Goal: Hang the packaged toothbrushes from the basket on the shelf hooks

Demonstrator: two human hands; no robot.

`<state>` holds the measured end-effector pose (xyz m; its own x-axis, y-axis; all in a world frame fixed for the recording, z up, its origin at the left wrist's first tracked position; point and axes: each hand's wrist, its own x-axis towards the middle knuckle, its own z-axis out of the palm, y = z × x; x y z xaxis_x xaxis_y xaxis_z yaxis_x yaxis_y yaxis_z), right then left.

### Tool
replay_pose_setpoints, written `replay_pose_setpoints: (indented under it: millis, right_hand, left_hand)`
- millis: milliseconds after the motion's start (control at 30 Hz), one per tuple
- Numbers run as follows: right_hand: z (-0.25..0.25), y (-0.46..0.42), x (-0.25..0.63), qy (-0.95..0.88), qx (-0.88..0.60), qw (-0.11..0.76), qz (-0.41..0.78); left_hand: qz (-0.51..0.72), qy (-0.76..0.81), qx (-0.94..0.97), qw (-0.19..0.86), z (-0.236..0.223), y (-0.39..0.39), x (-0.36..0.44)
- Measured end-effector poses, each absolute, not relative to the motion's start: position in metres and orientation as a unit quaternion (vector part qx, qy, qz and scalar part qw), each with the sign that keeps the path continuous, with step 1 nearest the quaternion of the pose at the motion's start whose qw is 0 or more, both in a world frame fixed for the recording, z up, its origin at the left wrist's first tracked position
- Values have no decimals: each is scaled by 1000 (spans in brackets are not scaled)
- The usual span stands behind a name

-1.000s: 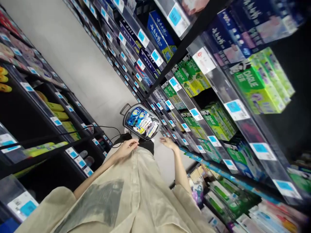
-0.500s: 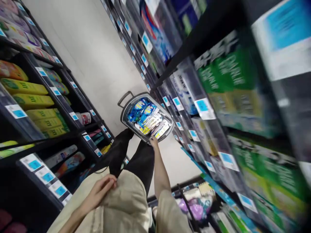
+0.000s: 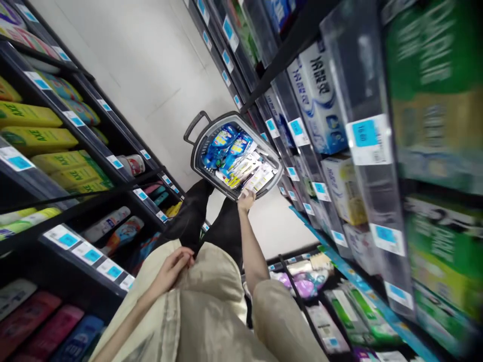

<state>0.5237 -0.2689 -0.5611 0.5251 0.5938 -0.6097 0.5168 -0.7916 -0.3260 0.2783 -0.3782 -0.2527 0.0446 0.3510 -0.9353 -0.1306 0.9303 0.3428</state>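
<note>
On the aisle floor (image 3: 151, 90), a grey basket (image 3: 196, 157) contains blue packets (image 3: 239, 147); the right hand (image 3: 246, 200) meets its near rim (closure indiscernible). The left hand (image 3: 174, 267), fingers curled, lies against a beige garment (image 3: 215, 311), its hold likewise unclear. Stocked shelves (image 3: 354, 75) flank both sides.

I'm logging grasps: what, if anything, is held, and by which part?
The right grip is at the basket rim; whether it holds that or a pack cannot be told. No item shows in the left grip.
</note>
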Motion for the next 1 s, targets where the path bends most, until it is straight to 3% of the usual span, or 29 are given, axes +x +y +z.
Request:
replay_pose_setpoints:
  millis: [267,500,633,767,1000]
  right_hand:
    - [-383,-254,516,-408,-815,205,356]
    - [-237,-229,457,-668,-567,304,375]
    - [-183,-224,450,-760,-432,332,354]
    - [-139,-231,492,-761,-360,322,433]
    - [-123,-261,585,-624,-483,319,526]
  left_hand:
    - [294,658,135,680,-220,-312,300]
    - [442,634,208,599,-174,-258,324]
    - [524,648,218,509,-146,-260,344]
    - [565,657,225,446,-127,-281,372]
    - [580,628,255,452,-112,-292,433]
